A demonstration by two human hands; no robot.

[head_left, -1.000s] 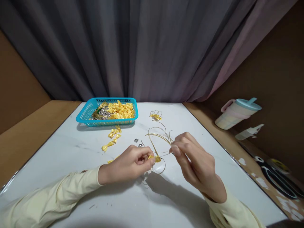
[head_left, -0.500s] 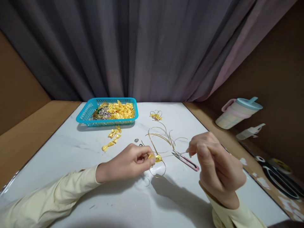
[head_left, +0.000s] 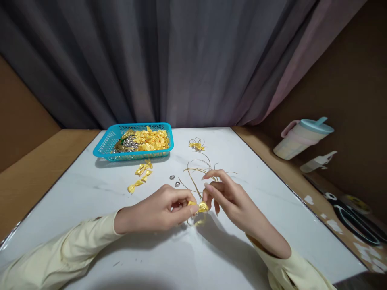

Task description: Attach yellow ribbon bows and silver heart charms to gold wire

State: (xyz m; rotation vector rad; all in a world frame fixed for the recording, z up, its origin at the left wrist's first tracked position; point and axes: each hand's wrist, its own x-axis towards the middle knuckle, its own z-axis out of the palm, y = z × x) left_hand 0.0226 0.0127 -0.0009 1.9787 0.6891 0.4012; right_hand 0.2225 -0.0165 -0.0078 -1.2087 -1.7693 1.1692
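Pinched between the thumb and fingers of my left hand (head_left: 157,207) is a yellow ribbon bow (head_left: 203,207), with a loop of gold wire below it. My right hand (head_left: 231,199) is beside the bow with its fingers apart. One curled finger reaches the bow's right side; whether it touches cannot be made out. Several loose gold wires (head_left: 193,179) lie just beyond my hands. Two small silver beads (head_left: 177,184) rest near my left knuckles. Several yellow bows (head_left: 146,176) lie to the left. The pink-handled snips are not visible now.
A blue basket (head_left: 133,155) holds yellow bows, silver beads and gold wires. Behind the wires sits a finished-looking bow-and-wire piece (head_left: 197,145). At the right are a lidded tumbler (head_left: 298,141), a small bottle (head_left: 316,162) and black-handled scissors (head_left: 353,225). A curtain (head_left: 193,64) hangs behind the table.
My right hand has moved left from beside the snips to the bow, and its closed fingers have spread. My left hand keeps its pinch on the bow.
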